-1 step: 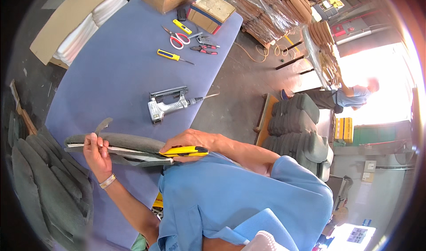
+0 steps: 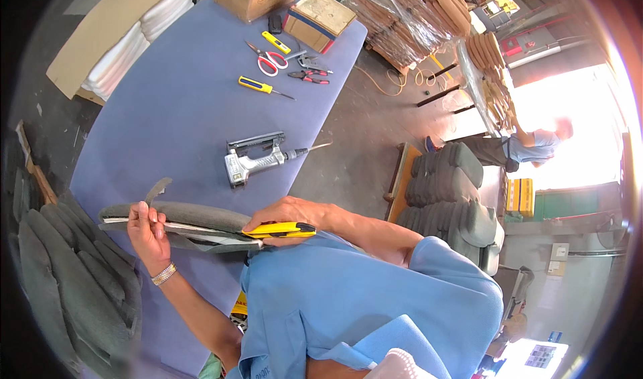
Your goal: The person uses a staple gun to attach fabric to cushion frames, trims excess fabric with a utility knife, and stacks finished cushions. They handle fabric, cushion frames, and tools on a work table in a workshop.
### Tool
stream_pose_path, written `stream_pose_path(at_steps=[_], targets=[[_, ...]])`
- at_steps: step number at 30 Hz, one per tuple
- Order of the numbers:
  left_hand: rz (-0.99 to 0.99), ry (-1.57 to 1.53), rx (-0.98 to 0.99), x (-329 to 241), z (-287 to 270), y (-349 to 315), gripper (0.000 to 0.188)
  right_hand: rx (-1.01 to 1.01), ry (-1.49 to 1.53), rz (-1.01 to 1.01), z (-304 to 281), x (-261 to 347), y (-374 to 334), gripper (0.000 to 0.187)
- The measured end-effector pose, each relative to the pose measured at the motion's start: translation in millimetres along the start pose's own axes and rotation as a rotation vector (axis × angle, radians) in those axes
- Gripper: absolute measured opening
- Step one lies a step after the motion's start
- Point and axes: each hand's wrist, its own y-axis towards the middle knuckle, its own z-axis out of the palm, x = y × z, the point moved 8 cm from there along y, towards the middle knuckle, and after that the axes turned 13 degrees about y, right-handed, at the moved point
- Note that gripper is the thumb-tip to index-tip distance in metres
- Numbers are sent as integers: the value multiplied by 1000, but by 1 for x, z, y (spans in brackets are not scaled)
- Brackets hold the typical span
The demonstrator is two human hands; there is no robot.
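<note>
A long grey fabric-covered pad (image 2: 201, 213) lies across my front at the table's near side, a pale board edge showing along it. My left hand (image 2: 150, 237), with a metal watch band at the wrist, is closed at the pad's left part, pinching a narrow grey fabric strip (image 2: 159, 189) that curls up past the fingertips. In my right hand (image 2: 291, 211) is a yellow utility knife (image 2: 280, 229), held against the pad's right end. The knife's tip is hidden by the pad and fabric.
On the blue table (image 2: 161, 124) lie a staple gun (image 2: 254, 159), a screwdriver (image 2: 264, 87), scissors (image 2: 270, 64), pliers (image 2: 308, 76) and a yellow cutter (image 2: 275, 42). Cardboard boxes (image 2: 320, 18) stand at the far end. Grey pads (image 2: 74, 272) pile at left. Another person (image 2: 536, 144) stands far right.
</note>
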Motion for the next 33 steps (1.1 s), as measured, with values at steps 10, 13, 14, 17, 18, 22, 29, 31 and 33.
stream_pose_path(at_steps=[10, 13, 14, 17, 18, 22, 29, 31, 33], targets=[[-7, 16, -17, 0, 0, 2, 26, 18, -26, -8, 0, 1, -10, 38], [-12, 26, -16, -1, 4, 5, 27, 30, -9, 4, -2, 1, -15, 38], [-6, 33, -13, -1, 5, 6, 27, 32, -6, 11, -3, -2, -18, 38], [2, 40, 8, 0, 4, 8, 26, 27, -8, 32, -5, -3, -21, 38], [2, 39, 16, 1, 4, 11, 26, 24, -10, 40, -6, -1, -23, 39], [-5, 27, 29, 0, 1, 11, 24, 28, -71, 43, -5, -4, -26, 39], [-50, 14, 21, -7, 8, 1, 21, 23, -1, 196, 1, -6, -28, 37], [-36, -107, -44, -16, -10, 8, 21, 4, -45, 113, -1, -4, -29, 36], [-4, -167, -75, -22, -23, 14, 21, -4, -33, 73, -1, -7, -32, 36]])
